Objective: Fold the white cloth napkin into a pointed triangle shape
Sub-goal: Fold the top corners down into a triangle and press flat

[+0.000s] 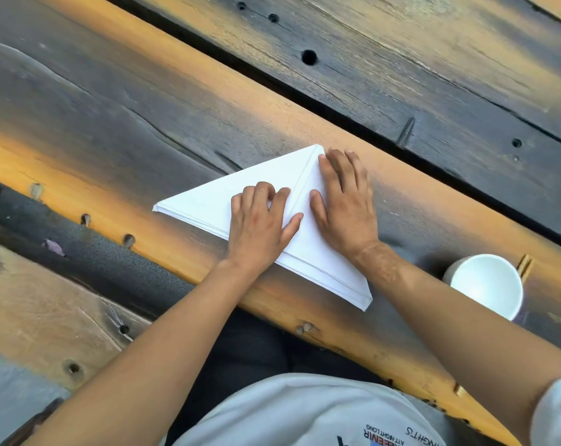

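The white cloth napkin (208,201) lies flat on the wooden table (144,123) as a wide triangle. Its point faces away from me, its long edge runs near the table's front edge, and a seam runs down its middle where two flaps meet. My left hand (261,222) rests on the left flap beside that seam, fingers bent at the knuckles with the tips on the cloth and the thumb out towards the seam. My right hand (345,201) lies flat on the right flap, straight fingers reaching towards the far tip.
A white cup (487,284) stands on the table just right of my right forearm, close to the napkin's near right corner. The table is made of dark and orange planks with gaps and holes. A bench plank (47,310) runs below the table edge at left.
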